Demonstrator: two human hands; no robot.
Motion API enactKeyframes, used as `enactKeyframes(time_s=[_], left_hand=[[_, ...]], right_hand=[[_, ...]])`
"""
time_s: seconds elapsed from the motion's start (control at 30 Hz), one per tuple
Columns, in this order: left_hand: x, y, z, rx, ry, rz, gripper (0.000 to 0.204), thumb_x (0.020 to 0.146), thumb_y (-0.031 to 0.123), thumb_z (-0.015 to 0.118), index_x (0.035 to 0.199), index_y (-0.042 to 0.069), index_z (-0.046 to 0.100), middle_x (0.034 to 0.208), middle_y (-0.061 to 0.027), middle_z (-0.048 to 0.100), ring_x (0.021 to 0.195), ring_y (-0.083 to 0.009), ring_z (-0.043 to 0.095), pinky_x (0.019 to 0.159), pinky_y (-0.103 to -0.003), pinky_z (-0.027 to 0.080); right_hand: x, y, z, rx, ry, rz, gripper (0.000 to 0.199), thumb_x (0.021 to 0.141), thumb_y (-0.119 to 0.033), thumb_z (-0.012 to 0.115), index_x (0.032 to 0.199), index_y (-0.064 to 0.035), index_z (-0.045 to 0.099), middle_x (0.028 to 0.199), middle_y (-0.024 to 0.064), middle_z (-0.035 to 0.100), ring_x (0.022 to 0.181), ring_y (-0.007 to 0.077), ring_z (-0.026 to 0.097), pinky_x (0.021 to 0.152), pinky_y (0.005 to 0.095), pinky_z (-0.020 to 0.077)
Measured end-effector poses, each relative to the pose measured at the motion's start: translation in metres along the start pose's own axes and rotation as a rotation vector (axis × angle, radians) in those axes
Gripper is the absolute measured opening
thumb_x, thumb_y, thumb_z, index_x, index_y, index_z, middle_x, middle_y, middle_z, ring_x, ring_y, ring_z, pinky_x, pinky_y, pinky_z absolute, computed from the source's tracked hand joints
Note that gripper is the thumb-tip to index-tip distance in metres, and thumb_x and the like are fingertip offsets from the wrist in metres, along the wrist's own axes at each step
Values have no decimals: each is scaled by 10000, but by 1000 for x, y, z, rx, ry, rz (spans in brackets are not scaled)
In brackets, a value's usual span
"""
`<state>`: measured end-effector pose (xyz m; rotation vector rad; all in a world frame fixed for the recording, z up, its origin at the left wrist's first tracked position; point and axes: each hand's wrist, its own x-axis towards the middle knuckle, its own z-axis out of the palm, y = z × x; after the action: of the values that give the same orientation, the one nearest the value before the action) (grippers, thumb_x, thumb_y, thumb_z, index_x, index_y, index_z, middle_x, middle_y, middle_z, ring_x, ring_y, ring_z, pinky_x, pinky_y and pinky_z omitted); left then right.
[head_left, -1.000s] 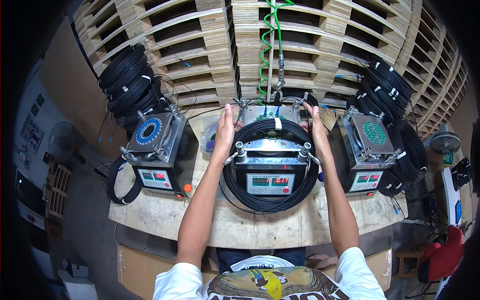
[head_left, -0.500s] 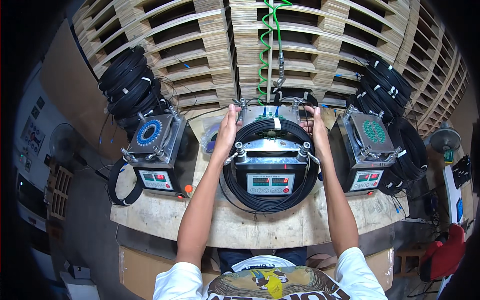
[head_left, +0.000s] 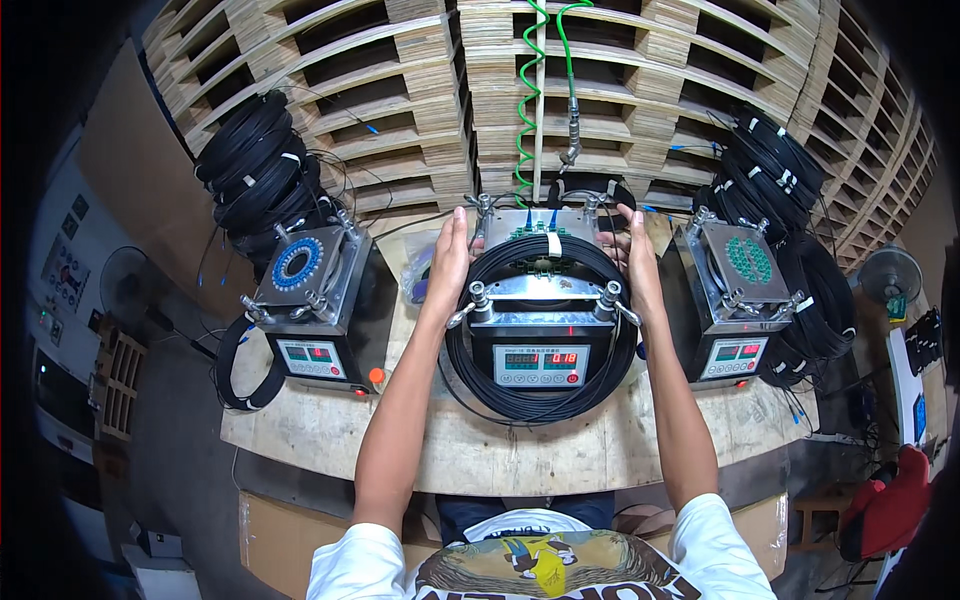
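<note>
A grey bench machine (head_left: 542,345) with a small display panel stands at the middle of a wooden table (head_left: 330,440). A black cable coil (head_left: 540,400) is looped around it, bound with a white tape strip at the top. My left hand (head_left: 449,262) rests flat along the coil's upper left side beside a clamp post. On the upper right side of the coil, near the other clamp post, lies my right hand (head_left: 633,262). The fingers of both hands are stretched out and point away from me.
Similar machines stand left (head_left: 310,310) and right (head_left: 735,300) on the table, the left with a blue ring fixture, the right with a green one. Bundles of black cable coils (head_left: 262,175) hang behind them. Stacked wooden pallets (head_left: 620,80) form the back. A green coiled hose (head_left: 530,90) hangs down.
Both hands have shifted slightly nearer along the sides of the coil; the coil stays around the middle machine.
</note>
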<state>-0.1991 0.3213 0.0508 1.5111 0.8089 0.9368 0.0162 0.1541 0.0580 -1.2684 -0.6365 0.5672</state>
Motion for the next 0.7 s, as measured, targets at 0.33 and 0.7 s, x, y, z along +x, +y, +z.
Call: enactKeyframes(time_s=[0.33,0.7], left_hand=[[-1,1,0,8,-32,-20,810,991,716,330,1422,48,488,894,-87,597,775,-120,523,732,-263,458],[-2,2,2,-41,17,-35,778,1001,690,346,1422,50,476,931,-96,624,764,-108,538,680,-249,454]], right_hand=[[-3,-6,-5,-107,-59,74,702,1036,-627,337,1453,-84,491,827,57,608,696,79,553,630,221,452],[3,3,-5,-69,-21,18,680,1045,-602,345,1478,-88,450,920,81,641,730,79,562,658,213,467]])
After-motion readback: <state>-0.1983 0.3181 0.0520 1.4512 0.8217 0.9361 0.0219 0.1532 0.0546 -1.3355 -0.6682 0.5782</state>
